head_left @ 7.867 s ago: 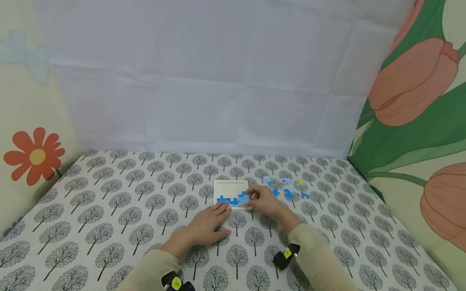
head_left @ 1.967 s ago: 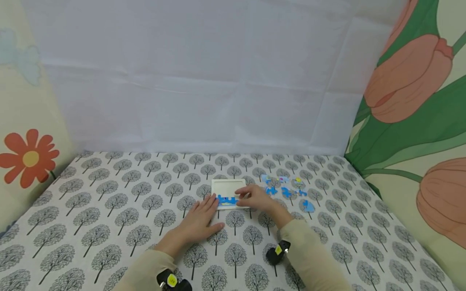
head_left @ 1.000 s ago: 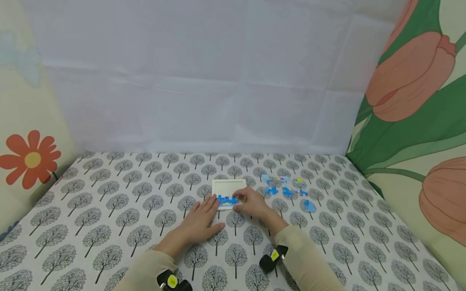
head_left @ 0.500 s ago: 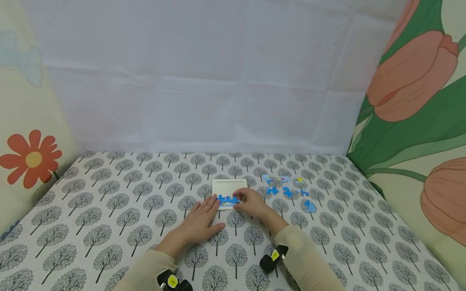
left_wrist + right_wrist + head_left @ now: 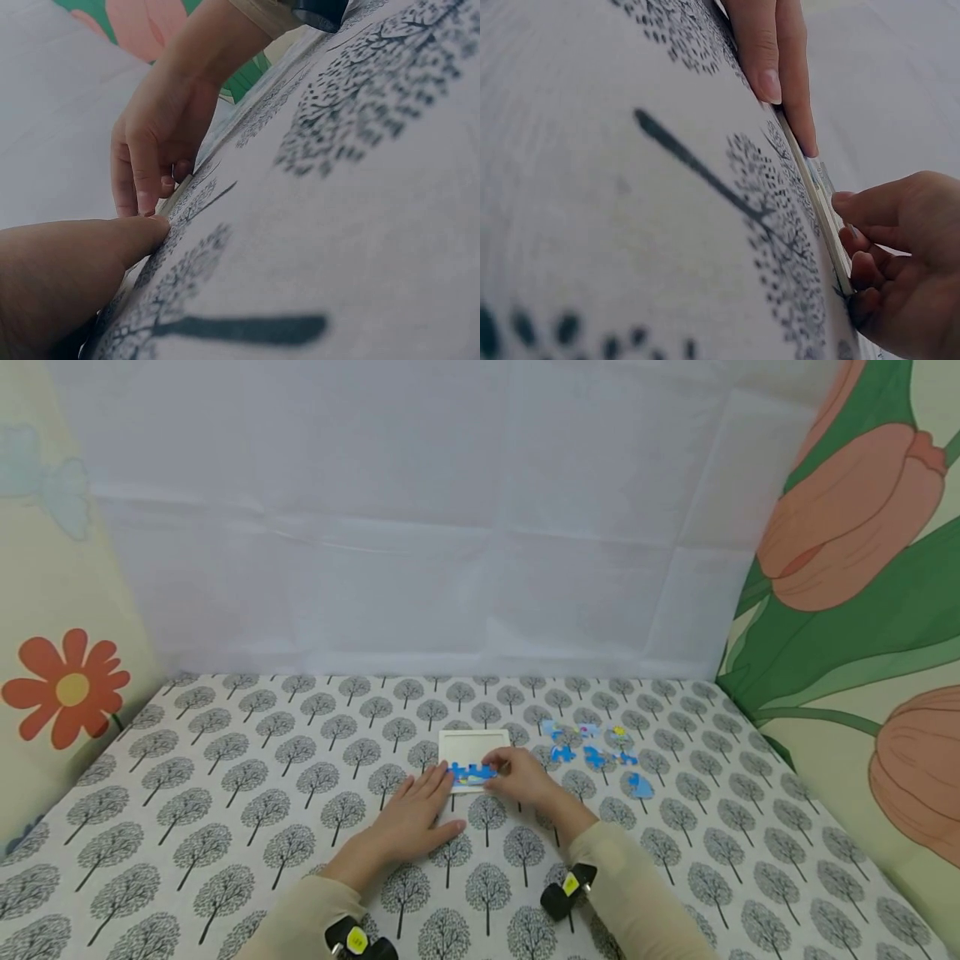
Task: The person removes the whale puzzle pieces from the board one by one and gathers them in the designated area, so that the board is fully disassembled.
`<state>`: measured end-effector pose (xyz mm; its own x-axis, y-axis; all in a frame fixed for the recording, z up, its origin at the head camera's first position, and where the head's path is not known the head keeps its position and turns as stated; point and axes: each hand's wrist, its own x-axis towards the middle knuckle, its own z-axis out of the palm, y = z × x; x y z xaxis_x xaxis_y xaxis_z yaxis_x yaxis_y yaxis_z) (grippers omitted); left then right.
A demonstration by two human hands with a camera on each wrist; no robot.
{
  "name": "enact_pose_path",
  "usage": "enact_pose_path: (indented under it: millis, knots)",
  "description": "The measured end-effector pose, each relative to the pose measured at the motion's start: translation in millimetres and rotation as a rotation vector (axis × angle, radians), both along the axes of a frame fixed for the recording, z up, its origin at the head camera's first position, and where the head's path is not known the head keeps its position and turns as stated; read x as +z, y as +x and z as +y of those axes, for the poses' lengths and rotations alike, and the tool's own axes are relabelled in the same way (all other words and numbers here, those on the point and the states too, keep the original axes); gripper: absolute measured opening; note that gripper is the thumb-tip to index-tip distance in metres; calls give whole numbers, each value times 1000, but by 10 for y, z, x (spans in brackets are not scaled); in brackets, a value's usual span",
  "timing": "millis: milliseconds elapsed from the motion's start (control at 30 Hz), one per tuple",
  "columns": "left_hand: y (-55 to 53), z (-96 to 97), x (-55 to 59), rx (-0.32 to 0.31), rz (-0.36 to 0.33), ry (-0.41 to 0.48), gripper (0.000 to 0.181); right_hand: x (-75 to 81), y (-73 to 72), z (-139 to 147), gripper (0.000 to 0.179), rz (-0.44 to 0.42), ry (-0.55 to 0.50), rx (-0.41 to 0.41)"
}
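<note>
A white puzzle frame (image 5: 474, 737) lies on the cloth with blue jigsaw pieces (image 5: 468, 773) along its near side; its far part shows bare white backing. My left hand (image 5: 411, 818) lies palm down with extended fingers, fingertips on the frame's near left corner. My right hand (image 5: 525, 777) is at the frame's near right corner, thumb and index finger pinching a puzzle piece at the right end of the row. The fingers mostly hide that piece. In the right wrist view, the right hand's thumb (image 5: 877, 204) is close over the frame's edge (image 5: 821, 202).
Several loose jigsaw pieces (image 5: 594, 758) lie on the tree-print cloth (image 5: 300, 827) right of the frame. A light-blue piece (image 5: 641, 787) lies nearer me, apart from them. A white sheet (image 5: 420, 527) hangs behind the table.
The light-blue piece, in my right hand earlier, now lies on the cloth to the right. My right hand has returned to the row and shifted slightly there. The left hand stays at the corner.
</note>
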<state>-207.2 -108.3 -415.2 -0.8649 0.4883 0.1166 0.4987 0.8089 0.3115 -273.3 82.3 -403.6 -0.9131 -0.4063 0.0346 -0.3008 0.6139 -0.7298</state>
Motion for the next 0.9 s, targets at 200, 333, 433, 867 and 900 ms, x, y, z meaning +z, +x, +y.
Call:
enact_pose_path:
  millis: [200, 333, 433, 867, 900]
  knots:
    - [2, 3, 7, 2, -4, -3, 71, 72, 18, 49, 27, -27, -57, 45]
    - [-5, 2, -8, 3, -1, -3, 71, 149, 51, 114, 26, 3, -80, 103]
    - [-6, 2, -16, 5, 0, -3, 71, 207, 89, 185, 26, 2, -97, 119]
    - [-2, 3, 0, -2, -4, -9, 71, 393, 187, 617, 31, 43, -78, 121]
    - [-4, 3, 1, -2, -6, -12, 71, 399, 193, 658, 31, 58, -70, 120]
